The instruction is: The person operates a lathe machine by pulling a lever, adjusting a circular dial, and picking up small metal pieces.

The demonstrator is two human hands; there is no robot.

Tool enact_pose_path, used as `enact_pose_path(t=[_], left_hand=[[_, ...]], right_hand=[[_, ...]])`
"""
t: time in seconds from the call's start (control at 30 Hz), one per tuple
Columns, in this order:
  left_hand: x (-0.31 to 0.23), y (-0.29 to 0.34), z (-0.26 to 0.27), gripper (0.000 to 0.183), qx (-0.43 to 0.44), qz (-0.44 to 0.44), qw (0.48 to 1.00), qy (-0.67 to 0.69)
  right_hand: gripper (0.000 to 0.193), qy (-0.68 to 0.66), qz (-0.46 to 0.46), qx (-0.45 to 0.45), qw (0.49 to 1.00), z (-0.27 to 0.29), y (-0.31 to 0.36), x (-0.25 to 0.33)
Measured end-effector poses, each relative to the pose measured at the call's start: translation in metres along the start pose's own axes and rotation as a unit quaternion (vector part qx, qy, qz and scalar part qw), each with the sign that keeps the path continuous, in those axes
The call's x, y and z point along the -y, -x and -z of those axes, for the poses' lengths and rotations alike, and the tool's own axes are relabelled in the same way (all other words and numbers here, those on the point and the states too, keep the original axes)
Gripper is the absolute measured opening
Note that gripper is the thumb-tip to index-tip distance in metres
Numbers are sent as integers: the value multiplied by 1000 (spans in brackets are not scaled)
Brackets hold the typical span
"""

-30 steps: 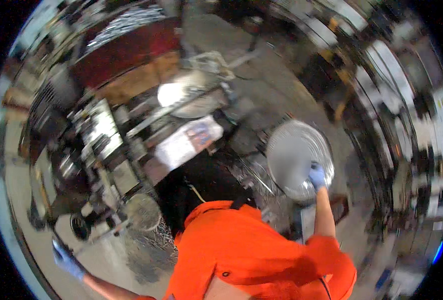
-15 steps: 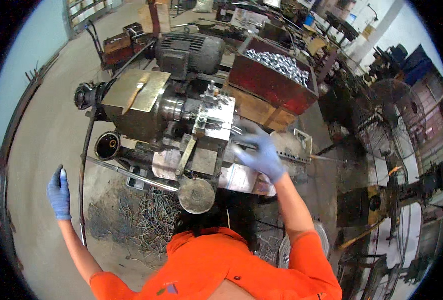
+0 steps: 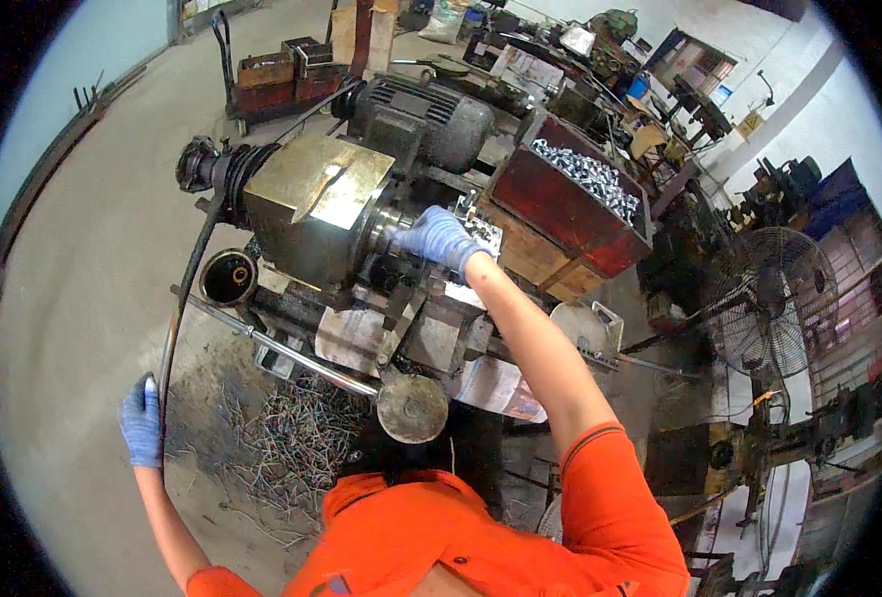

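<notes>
Apparently, in the head view, the left hand (image 3: 142, 423) is just beside a long dark bar (image 3: 171, 343) left of the machine (image 3: 312, 219); its grip is unclear. The bar looks stiff and heavy, best held low. The right hand (image 3: 436, 239) is bent at the metal spindle (image 3: 389, 223), contact hidden. A red box (image 3: 551, 199) holds shiny metal pieces (image 3: 585, 179).

Caged fan (image 3: 771, 289), wiry shavings (image 3: 297, 438) on the floor (image 3: 83, 289), perhaps a blue bucket (image 3: 638, 88) beyond
</notes>
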State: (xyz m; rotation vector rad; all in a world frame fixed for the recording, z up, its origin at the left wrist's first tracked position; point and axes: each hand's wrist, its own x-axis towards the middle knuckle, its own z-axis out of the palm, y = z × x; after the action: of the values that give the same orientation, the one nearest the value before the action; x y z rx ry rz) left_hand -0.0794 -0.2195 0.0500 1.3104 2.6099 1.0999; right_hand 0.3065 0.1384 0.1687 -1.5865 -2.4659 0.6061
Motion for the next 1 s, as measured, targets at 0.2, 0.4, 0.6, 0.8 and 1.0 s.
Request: enact_pose_path(t=[0.2, 0.4, 0.6, 0.8, 1.0], left_hand=[[-25, -2, 14, 32, 49, -18, 994, -99], [-29, 29, 36, 31, 70, -66, 976, -194], [5, 30, 0, 30, 12, -62, 957, -283], [169, -109, 17, 30, -33, -149, 883, -443], [146, -147, 23, 30, -18, -137, 874, -465]], right_hand=[[63, -73, -34, -15, 997, -3, -20, -5], [55, -155, -11, -31, 987, -10, -23, -14], [56, -196, -68, -56, 977, -2, 2, 8], [59, -248, -98, -5, 964, -14, -17, -7], [53, -182, -82, -39, 979, 3, -2, 2]])
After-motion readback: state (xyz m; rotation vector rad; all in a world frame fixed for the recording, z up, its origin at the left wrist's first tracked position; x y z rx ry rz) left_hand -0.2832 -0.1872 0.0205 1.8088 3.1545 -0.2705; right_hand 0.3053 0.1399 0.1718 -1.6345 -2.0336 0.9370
